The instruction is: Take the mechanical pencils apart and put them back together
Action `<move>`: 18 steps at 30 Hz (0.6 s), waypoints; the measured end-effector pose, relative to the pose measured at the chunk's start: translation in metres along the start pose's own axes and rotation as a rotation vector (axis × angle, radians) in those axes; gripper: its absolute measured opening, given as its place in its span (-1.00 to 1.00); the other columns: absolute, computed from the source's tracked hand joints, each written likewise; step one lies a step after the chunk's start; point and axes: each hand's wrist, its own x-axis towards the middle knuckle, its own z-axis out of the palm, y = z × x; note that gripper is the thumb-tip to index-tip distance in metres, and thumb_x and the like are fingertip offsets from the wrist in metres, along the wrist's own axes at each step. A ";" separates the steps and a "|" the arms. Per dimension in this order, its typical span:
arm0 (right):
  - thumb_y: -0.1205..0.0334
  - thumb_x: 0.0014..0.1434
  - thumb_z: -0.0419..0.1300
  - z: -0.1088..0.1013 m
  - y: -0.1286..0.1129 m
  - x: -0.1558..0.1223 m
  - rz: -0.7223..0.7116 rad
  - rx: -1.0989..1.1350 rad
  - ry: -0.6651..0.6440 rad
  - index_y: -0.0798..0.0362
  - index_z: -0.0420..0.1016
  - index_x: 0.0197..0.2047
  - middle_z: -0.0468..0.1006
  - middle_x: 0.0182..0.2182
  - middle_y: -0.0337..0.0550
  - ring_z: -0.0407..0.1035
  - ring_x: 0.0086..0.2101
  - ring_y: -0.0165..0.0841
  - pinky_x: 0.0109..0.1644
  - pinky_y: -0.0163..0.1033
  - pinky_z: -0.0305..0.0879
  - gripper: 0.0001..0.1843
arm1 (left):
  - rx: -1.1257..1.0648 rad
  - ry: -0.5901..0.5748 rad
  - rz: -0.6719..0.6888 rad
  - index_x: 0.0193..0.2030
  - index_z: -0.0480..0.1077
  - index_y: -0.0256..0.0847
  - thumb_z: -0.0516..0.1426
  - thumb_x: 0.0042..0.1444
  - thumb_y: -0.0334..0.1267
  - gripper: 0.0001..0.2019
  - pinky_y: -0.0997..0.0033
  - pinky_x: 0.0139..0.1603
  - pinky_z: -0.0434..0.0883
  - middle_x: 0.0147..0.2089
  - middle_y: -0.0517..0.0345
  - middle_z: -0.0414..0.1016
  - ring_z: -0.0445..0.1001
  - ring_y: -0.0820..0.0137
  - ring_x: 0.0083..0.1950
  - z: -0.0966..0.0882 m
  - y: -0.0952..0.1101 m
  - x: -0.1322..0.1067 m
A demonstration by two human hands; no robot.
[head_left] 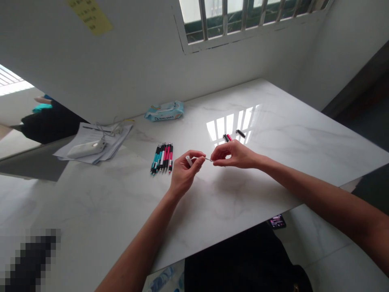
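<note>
My left hand [184, 172] is closed around a white pen barrel [189, 161], whose end sticks up between thumb and fingers. Its thumb and fingertip also pinch a thin pen refill [208, 159], which bridges the small gap to my right hand [235, 154]. The right thumb and forefinger are pinched at the refill's other end; any small part between them is too tiny to make out. Just beyond the right hand lie black and pink pen parts [229, 137] and a separate black piece [240, 133]. Left of my left hand, several teal, white and pink pens [162, 158] lie side by side.
A blue wet-wipes pack [165, 111] rests against the wall at the back of the marble table [304, 134]. Papers [114, 148] with a white device [86, 149] and cable lie at the left. Below the front edge, a phone [277, 221] shows its lit screen.
</note>
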 end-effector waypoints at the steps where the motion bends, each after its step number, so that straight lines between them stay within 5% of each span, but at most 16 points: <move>1: 0.08 0.28 0.45 -0.001 0.000 0.000 -0.006 -0.027 -0.015 0.01 0.71 -0.12 0.72 -0.28 -0.16 0.58 -0.26 -0.30 -0.08 -0.09 0.54 -0.80 | -0.033 0.024 0.010 -0.18 0.64 -0.21 0.45 0.20 0.00 -0.70 0.49 -0.45 0.20 -0.40 0.21 0.46 0.27 0.55 -0.46 -0.002 0.001 0.001; 6: 0.15 0.29 0.40 -0.025 0.006 0.002 -0.013 -0.195 0.128 -0.01 0.58 0.02 0.67 -0.34 -0.23 0.55 -0.33 -0.32 -0.17 -0.13 0.51 -0.74 | -0.158 0.218 0.056 -0.23 0.57 -0.21 0.45 0.13 -0.08 -0.73 0.55 -0.47 0.22 -0.25 0.17 0.57 0.33 0.61 -0.47 -0.021 0.009 0.013; 10: 0.13 0.28 0.40 -0.082 0.023 -0.002 0.024 -0.411 0.438 0.01 0.60 -0.12 0.69 -0.31 -0.16 0.58 -0.31 -0.28 -0.16 -0.12 0.53 -0.82 | -0.038 0.201 0.007 -0.24 0.55 -0.21 0.41 0.13 -0.13 -0.77 0.55 -0.50 0.21 -0.26 0.16 0.61 0.34 0.59 -0.48 -0.029 0.008 0.016; 12: 0.13 0.27 0.41 -0.115 0.032 -0.010 0.156 -0.525 0.508 0.01 0.64 -0.10 0.72 -0.28 -0.12 0.60 -0.30 -0.26 -0.19 -0.14 0.51 -0.81 | 0.040 0.149 0.016 -0.21 0.54 -0.20 0.41 0.13 -0.15 -0.78 0.54 -0.47 0.26 -0.28 0.17 0.61 0.35 0.57 -0.48 -0.026 0.006 0.014; 15: 0.18 0.26 0.42 -0.152 0.043 -0.022 0.433 -0.682 0.460 0.01 0.67 -0.14 0.74 -0.26 -0.13 0.59 -0.31 -0.27 -0.23 -0.19 0.45 -0.87 | 0.168 0.039 0.039 -0.22 0.53 -0.18 0.42 0.14 -0.16 -0.78 0.51 -0.45 0.30 -0.26 0.17 0.62 0.36 0.56 -0.47 -0.018 0.002 0.010; 18: 0.20 0.29 0.40 -0.162 0.047 -0.026 0.576 -0.696 0.323 0.01 0.68 -0.13 0.75 -0.28 -0.17 0.61 -0.31 -0.30 -0.24 -0.23 0.41 -0.89 | 0.277 -0.039 0.039 -0.24 0.55 -0.18 0.39 0.19 -0.13 -0.80 0.49 -0.47 0.25 -0.24 0.14 0.64 0.34 0.55 -0.47 -0.008 0.001 0.009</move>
